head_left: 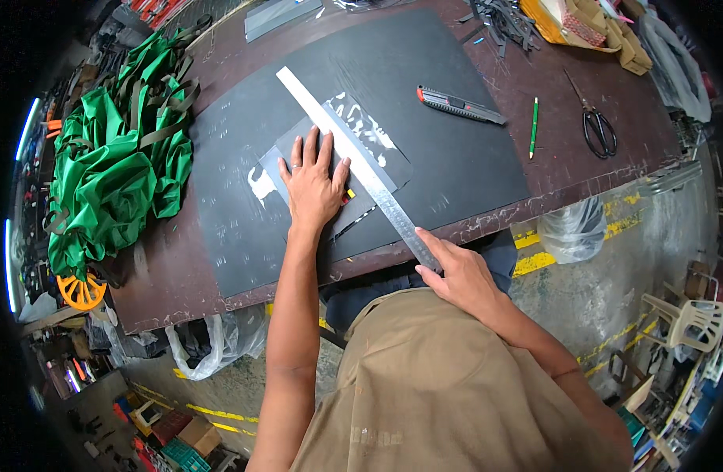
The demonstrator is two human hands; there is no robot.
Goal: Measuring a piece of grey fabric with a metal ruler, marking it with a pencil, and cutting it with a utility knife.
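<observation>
Left hand [312, 185] flat, fingers spread, pressing dark sheet [298, 145]; right hand [456, 275] gripping steel ruler [353, 161] near table edge [487, 224]; bare cutting mat [448, 157] far right.

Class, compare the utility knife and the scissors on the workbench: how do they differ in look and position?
The utility knife is one straight grey bar with red ends; the scissors are black, with two blades and looped handles. The knife lies on the black cutting mat; the scissors lie on the bare brown table. Neither is touched by a hand.
</observation>
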